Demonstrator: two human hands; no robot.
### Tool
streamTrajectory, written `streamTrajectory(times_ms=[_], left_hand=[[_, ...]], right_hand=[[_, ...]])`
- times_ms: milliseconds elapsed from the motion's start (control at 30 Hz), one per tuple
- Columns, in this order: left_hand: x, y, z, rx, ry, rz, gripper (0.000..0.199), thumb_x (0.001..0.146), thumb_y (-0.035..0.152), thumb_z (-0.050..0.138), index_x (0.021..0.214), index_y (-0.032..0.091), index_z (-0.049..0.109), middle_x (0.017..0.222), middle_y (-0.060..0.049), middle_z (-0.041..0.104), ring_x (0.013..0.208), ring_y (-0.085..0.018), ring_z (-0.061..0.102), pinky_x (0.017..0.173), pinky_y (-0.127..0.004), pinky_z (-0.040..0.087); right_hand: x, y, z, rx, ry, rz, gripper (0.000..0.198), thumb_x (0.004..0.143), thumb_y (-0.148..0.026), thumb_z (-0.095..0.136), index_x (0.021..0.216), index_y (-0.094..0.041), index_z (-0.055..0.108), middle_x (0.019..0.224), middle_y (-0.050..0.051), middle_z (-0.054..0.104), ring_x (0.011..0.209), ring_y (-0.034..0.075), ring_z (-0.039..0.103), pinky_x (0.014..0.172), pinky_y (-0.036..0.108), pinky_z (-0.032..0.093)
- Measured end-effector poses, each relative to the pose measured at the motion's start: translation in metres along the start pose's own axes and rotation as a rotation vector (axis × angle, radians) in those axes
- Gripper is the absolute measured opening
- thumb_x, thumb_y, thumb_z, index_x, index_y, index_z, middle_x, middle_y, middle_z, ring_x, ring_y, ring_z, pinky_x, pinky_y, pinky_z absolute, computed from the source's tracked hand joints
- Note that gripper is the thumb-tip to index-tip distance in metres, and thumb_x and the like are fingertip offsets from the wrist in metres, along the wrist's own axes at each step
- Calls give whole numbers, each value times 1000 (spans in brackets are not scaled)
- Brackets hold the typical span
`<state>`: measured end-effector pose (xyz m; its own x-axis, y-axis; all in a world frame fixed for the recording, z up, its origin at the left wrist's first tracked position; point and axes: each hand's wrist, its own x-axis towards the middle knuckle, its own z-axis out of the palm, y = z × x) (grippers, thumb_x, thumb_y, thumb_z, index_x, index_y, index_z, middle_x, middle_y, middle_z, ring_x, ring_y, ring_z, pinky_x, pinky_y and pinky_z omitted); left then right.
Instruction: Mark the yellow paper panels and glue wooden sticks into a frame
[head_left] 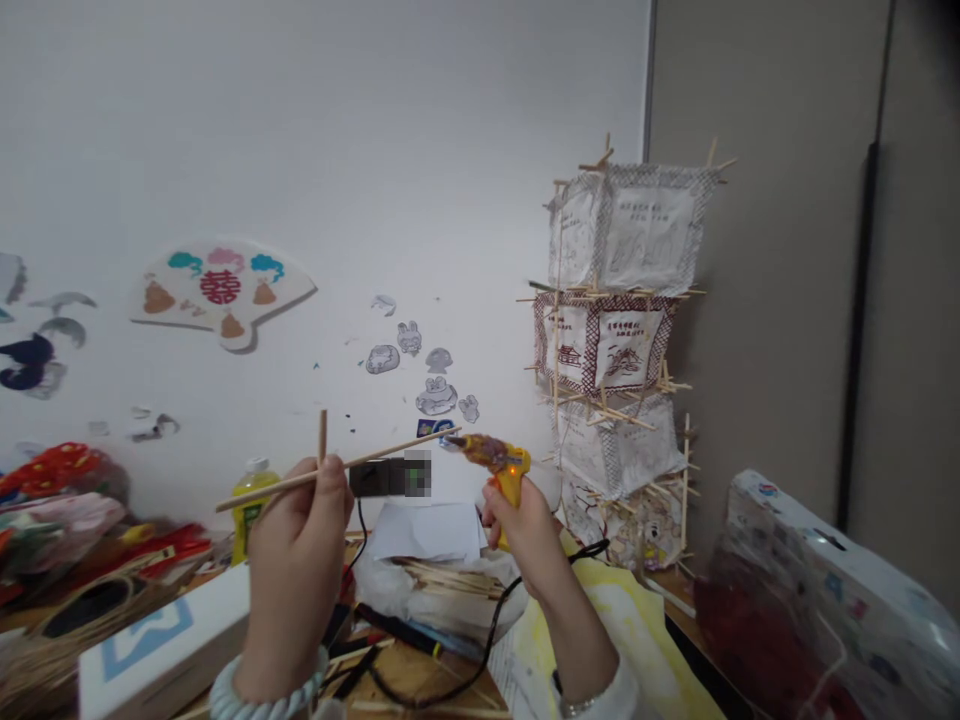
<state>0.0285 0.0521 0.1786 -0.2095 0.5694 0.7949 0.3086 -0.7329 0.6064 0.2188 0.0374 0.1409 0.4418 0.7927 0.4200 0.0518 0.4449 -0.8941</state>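
Observation:
My left hand [298,540] pinches a long thin wooden stick [397,446], which slants up to the right. A second, short stick [323,436] stands upright from the same grip; whether the two are joined I cannot tell. Wrapped round the handle of a yellow hot glue gun [513,480] is my right hand [529,525]. An orange light glows on the gun's side. Its nozzle points left, by the far end of the long stick; whether they touch is unclear. The gun's black cord [491,640] loops down over the table.
A tall paper-and-stick lantern tower [607,350] stands at the back right. A plastic-wrapped box [832,590] is at the right, a white box [165,650] at the left. Loose sticks [450,578] lie in a plastic bag behind my hands, near a yellow bottle [251,500].

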Motion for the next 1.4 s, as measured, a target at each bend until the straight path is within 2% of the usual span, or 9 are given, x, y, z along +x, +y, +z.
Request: streamTrajectory(times_ms=[167,300,633,767,867,967,1067,1267,1400], left_hand=[[6,-23,17,32,-65,-119,44,89,49,35,55,22,41,48,4,42,50,-14,42,51,-26,31],[6,-35,29,125,-111,-103,46,90,47,32,53,22,41,46,3,43,50,-16,45,52,-27,32],[4,-32,30,92,-135,-74,44,90,45,32,54,22,41,49,3,45,52,-16,47,53,-26,33],[3,-29,31,65,-150,-82,44,90,46,33,53,22,40,48,3,44,51,-16,46,52,-26,32],[1,-26,34,39,-142,-75,44,90,46,33,54,22,40,48,3,44,51,-15,46,53,-26,33],[-3,-22,37,-3,-144,-54,42,90,46,33,57,22,42,49,4,44,51,-16,46,53,-26,33],[-5,-17,38,-12,-165,-37,39,90,46,33,61,22,44,52,3,45,53,-16,47,54,-26,34],[-7,-10,38,-27,-175,-20,38,91,44,33,60,23,41,52,4,43,52,-15,45,52,-26,33],[-8,-7,39,-38,-161,-24,39,92,43,32,60,23,40,51,4,43,51,-15,45,51,-25,33]], right_hand=[[-8,0,13,-169,-70,-26,11,70,-24,55,77,-18,50,53,-8,55,32,5,44,33,17,34],[-13,2,23,-196,-93,-21,10,68,-18,52,78,-18,50,56,-6,58,34,7,46,34,18,36],[-17,-3,25,-200,-102,-15,9,67,-16,47,76,-18,48,64,-3,66,30,5,43,33,18,33],[-20,-7,24,-135,-69,7,11,65,-23,55,73,-18,49,56,-4,62,31,6,43,34,18,32],[-20,-8,22,-17,-29,-10,24,65,-37,62,72,-17,51,51,-4,58,34,6,43,37,18,33],[-14,-4,19,96,69,3,35,63,-50,62,67,-17,50,47,-4,55,34,6,43,36,18,32],[-7,0,16,123,107,55,41,58,-56,64,61,-18,47,44,-4,53,32,6,41,34,18,28],[-16,-6,14,154,-9,13,39,64,-49,64,82,-15,56,49,-6,54,34,5,41,36,18,28],[-25,-13,14,210,-161,-47,35,67,-45,62,82,-14,56,48,-6,54,32,4,37,36,16,26]])
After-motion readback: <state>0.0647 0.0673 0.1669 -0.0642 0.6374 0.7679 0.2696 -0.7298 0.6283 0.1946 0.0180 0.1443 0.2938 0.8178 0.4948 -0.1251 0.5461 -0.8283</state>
